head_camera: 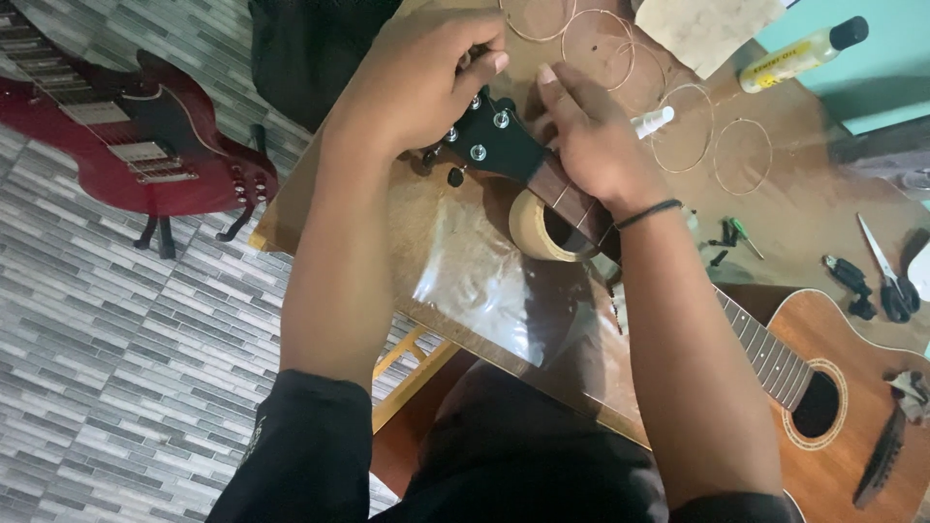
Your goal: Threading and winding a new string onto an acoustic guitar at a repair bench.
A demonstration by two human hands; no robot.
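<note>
An acoustic guitar [823,387] lies across a brown table [455,261], its neck resting on a roll of tape [531,228]. My left hand [417,82] curls over the far end of the black headstock [499,145], fingers closed around the tuning pegs. My right hand [591,136] rests on the headstock's right side where the neck begins, fingers pressed on it. A black band circles my right wrist.
Several coiled guitar strings [678,126] lie on the table's far side, beside a yellow bottle [799,53] and a small white bottle [652,121]. Scissors [886,271], a small cutter [848,281] and a screwdriver [746,237] sit right. A red electric guitar [136,136] lies on the tiled floor, left.
</note>
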